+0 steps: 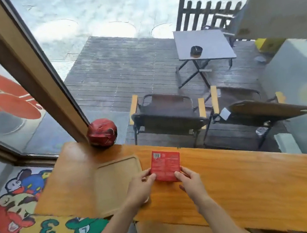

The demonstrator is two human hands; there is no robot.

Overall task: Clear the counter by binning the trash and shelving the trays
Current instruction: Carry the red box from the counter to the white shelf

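You have a flat red packet (165,167) in both hands. Your left hand (139,188) pinches its near left edge with thumb and curled fingers. Your right hand (191,183) pinches its near right edge the same way. The packet is over the orange wooden counter (249,187), and you can see tiny print and a barcode on it. You cannot tell if the far edge of the packet touches the wood.

Just to the left of the packet a pale wooden tray (115,184) lies flat on the counter. Your left wrist is over its right edge. Nothing sits on the part of the tray you can see.

At the far left corner of the counter, by the brown window frame (29,75), there is a crumpled red ball (102,133). It is well apart from your hands.

Past the glass you see a wet deck with two dark folding chairs (168,114) and a small grey table (203,44). A dark little bowl (196,51) stands on that table.

On the floor to your left is a bright cartoon rug (24,215).
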